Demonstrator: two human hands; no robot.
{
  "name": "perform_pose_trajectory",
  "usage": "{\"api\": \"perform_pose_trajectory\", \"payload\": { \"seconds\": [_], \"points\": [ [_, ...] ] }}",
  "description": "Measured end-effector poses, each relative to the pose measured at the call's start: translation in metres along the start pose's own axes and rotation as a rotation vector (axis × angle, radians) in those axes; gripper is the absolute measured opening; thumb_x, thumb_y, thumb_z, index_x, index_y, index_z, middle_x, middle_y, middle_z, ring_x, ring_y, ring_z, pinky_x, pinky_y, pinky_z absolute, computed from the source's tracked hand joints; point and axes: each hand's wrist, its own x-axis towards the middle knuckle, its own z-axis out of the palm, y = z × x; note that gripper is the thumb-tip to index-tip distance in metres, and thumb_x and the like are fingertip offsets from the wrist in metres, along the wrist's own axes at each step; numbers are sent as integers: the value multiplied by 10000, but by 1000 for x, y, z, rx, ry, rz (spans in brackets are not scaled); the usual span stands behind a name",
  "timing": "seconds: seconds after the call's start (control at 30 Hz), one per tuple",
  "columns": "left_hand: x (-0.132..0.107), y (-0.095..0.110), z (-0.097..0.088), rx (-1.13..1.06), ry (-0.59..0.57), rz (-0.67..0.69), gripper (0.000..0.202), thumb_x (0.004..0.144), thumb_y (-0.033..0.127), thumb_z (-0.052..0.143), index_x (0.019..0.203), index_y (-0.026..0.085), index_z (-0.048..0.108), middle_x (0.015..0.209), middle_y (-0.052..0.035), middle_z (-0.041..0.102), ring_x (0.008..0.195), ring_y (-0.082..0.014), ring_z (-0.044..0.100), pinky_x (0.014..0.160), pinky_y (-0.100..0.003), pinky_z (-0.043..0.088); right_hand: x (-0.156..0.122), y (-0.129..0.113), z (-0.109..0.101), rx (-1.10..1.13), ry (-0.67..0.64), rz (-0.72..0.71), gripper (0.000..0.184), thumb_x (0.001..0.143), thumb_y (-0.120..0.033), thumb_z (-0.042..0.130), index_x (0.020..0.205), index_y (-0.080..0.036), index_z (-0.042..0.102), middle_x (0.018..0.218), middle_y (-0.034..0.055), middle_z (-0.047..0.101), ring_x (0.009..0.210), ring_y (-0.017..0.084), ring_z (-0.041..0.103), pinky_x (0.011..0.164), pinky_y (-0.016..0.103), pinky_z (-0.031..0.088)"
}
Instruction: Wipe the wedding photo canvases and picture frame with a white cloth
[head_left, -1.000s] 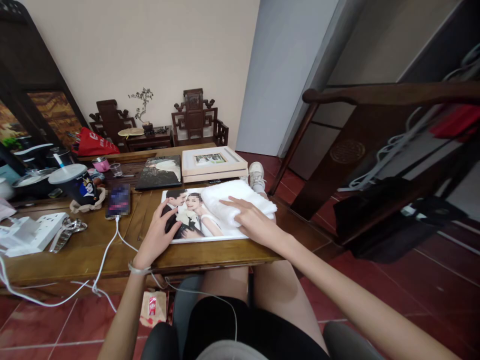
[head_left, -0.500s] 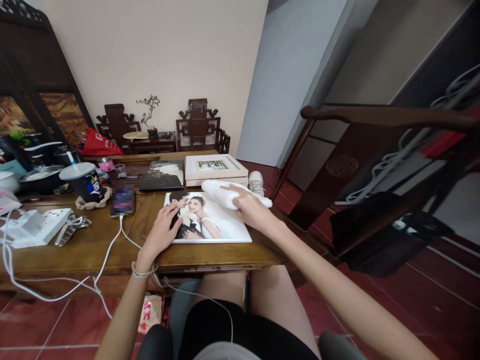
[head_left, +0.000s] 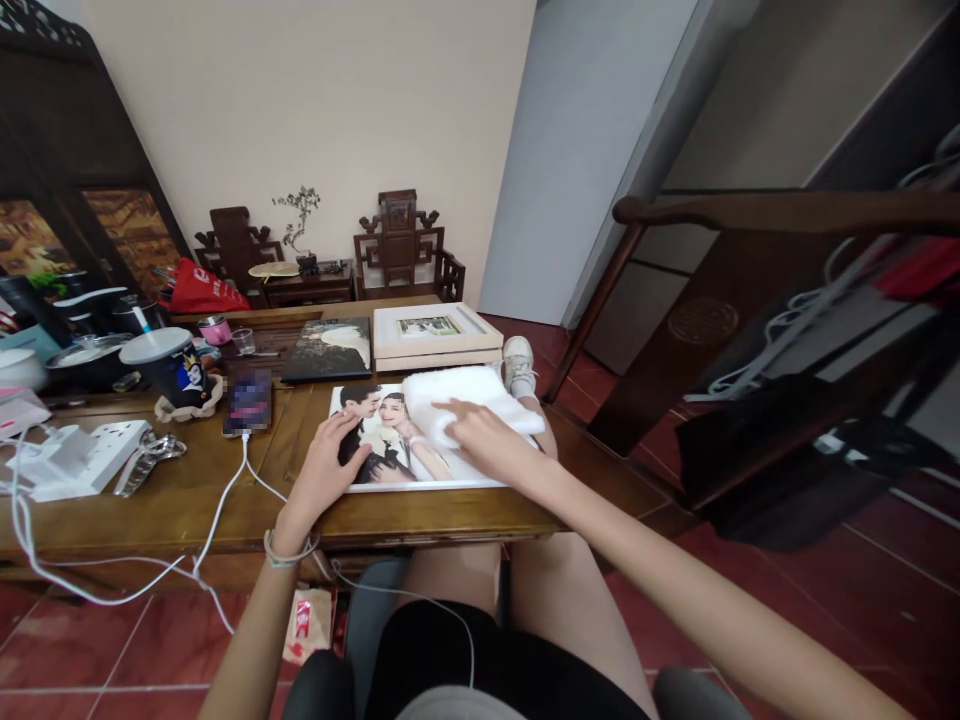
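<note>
A wedding photo panel lies flat near the table's front edge, its picture facing up. My left hand rests on its left edge, fingers stretched out and holding nothing. Over the panel's right part is spread a fluffy white cloth. My right hand grips and presses this cloth against the picture, its index finger pointing left and the other fingers curled. The panel's right part is hidden under the cloth and that hand.
Behind the panel are a dark photo album and stacked pale frames. To the left stand a phone on a charging cable, a lidded drink cup and a power strip. A wooden chair is on the right.
My right hand has moved slightly left and down across the panel. The white cloth now lies flatter and more spread out. My left hand stays at the panel's left edge.
</note>
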Motion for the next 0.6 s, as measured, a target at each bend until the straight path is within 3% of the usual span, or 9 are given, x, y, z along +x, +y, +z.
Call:
{"api": "perform_pose_trajectory", "payload": {
  "seconds": [0.13,0.23,0.33,0.47,0.6],
  "points": [
    [-2,1,1,0,-7,-18,456,887,405,518,1280,176,551,1445,-134,461,1357,-257,404,1139,-447,298,-49,-27,-15,69,17,-47,342,637,68,483,791,-145,701,1357,169,551,1260,374,490,968,479,474],
    [-1,1,1,2,-45,-15,487,900,419,491,1312,162,526,1467,-142,436,1380,-260,375,1150,-448,280,-62,-32,-22,107,13,-51,336,632,51,477,769,-168,692,1340,145,571,1228,343,524,952,444,484],
    [0,0,0,8,-58,-10,502,903,431,484,1328,166,515,1460,-140,449,1377,-258,381,1149,-452,281,-46,-21,-22,93,-11,18,333,637,62,454,749,-159,676,1293,153,602,1144,311,585,930,392,476],
    [0,-4,0,3,-52,3,501,898,431,494,1326,172,521,1455,-135,458,1373,-258,390,1146,-453,288,1,8,-17,34,-103,145,316,707,52,437,790,-145,670,1076,161,679,943,261,655,779,307,469],
    [0,-7,0,20,-64,3,514,898,436,503,1329,156,520,1457,-148,452,1367,-263,397,1139,-459,302,41,31,-12,5,-176,161,304,744,44,432,850,-115,668,996,167,682,905,253,649,731,286,438]
  ]
}}
